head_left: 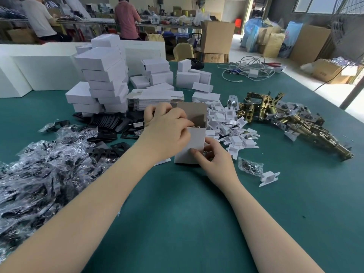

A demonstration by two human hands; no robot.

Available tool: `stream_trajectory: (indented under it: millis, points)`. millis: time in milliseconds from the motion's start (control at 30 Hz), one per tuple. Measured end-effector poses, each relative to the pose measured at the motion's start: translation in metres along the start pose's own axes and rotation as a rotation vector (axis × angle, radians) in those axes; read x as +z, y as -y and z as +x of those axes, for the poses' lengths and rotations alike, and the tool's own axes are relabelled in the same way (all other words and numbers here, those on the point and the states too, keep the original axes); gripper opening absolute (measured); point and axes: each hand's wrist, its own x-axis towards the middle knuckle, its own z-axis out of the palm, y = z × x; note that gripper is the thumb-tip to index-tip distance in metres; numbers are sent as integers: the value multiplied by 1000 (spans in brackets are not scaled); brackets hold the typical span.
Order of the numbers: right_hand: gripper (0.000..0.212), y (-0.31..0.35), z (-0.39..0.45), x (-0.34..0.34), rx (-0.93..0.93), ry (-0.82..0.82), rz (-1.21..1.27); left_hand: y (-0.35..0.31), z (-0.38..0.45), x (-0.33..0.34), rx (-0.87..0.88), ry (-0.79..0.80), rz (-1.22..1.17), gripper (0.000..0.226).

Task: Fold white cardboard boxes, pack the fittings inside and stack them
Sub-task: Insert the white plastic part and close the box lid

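Note:
A white cardboard box (194,142) stands upright on the green table, its top flap open and brown inside. My left hand (167,127) curls over the box's open top, fingertips pinching at its upper edge where a brass fitting shows inside. My right hand (212,154) grips the box's lower right side, thumb on the front face. Brass latch fittings (291,117) lie heaped to the right. Finished white boxes (104,79) are stacked at the back left.
Bagged black parts (39,166) spread over the left of the table (177,213), black plates (110,123) beside them. Flat box blanks (155,99) and small white inserts (230,125) lie behind the box. One bag (250,166) and insert (268,177) sit right. Cables (248,69) far back.

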Motion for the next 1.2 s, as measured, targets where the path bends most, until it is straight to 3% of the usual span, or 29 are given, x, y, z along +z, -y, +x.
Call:
stream_trajectory:
  millis: [200, 333, 467, 633, 767, 833, 967, 1033, 1133, 1200]
  points:
    - [41, 1, -1, 0, -3, 6, 9, -5, -18, 19, -22, -253, -13, 30]
    - [42, 3, -2, 2, -31, -18, 38, -11, -23, 34, -217, -361, -333, 43]
    - [55, 7, -6, 4, -122, -105, 42, -10, -36, 49, -238, -297, -704, 49]
    - [47, 19, -6, 2, -277, -230, 108, -10, -46, 57, -234, -299, -844, 52]
    - [25, 31, -6, -2, -363, -239, 118, -6, -45, 60, -197, -320, -780, 32]
    - [20, 36, -5, -5, -335, -242, 176, -6, -42, 58, -176, -340, -787, 21]
    - [22, 44, 2, -7, -176, -215, 404, -11, -35, 53, -266, -425, -923, 23]
    - [34, 47, 5, -8, -141, -192, 505, -16, -34, 50, -315, -422, -1058, 26]
    - [39, 48, 6, -8, -195, -150, 410, -16, -33, 45, -347, -384, -1201, 46]
    - [36, 47, 4, -5, -249, -187, 312, -10, -31, 46, -277, -347, -1113, 40]
